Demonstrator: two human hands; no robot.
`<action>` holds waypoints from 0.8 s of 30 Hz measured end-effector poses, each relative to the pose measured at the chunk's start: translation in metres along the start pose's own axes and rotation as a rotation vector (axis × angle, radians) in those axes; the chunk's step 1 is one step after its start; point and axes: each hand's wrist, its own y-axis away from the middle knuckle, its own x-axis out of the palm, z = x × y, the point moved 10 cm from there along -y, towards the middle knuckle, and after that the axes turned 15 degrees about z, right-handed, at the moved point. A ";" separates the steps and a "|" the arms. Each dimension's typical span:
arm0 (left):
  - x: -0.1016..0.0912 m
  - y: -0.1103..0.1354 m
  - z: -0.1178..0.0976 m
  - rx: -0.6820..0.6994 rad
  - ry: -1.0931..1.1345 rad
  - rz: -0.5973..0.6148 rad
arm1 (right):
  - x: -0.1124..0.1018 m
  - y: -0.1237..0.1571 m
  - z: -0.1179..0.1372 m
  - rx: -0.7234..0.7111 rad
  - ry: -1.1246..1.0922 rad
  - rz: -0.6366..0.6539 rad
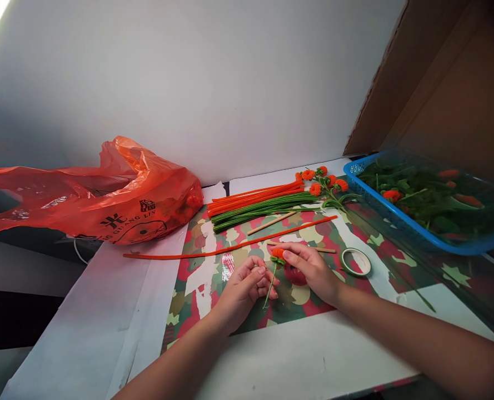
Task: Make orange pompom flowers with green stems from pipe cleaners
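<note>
My left hand (247, 286) pinches the green stem of a small pipe-cleaner flower (270, 283) near its lower part. My right hand (309, 266) closes its fingertips around the flower's orange head (277, 253). Both hands rest low over the patterned wrapping paper (213, 278). A long orange pipe cleaner (230, 248) lies stretched out just beyond the hands. Thin wooden sticks (272, 223) lie nearby.
A bundle of orange and green pipe cleaners (259, 204) lies further back, with finished orange flowers (324, 183) at its right end. A roll of tape (355, 261) sits right of my right hand. A blue basket (417, 236) holds more flowers. An orange plastic bag (105, 194) lies at left.
</note>
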 end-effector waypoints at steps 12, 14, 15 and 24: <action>0.003 0.001 0.001 -0.013 -0.113 0.032 | 0.000 0.002 -0.005 0.032 -0.089 -0.036; 0.004 0.001 0.002 -0.014 -0.118 0.028 | -0.001 0.002 -0.005 0.021 -0.114 -0.038; 0.004 0.000 0.003 -0.017 -0.124 0.026 | -0.001 0.002 -0.006 0.022 -0.128 -0.042; -0.058 0.058 -0.132 0.326 -1.111 -0.611 | -0.003 0.004 -0.021 0.051 -0.183 -0.040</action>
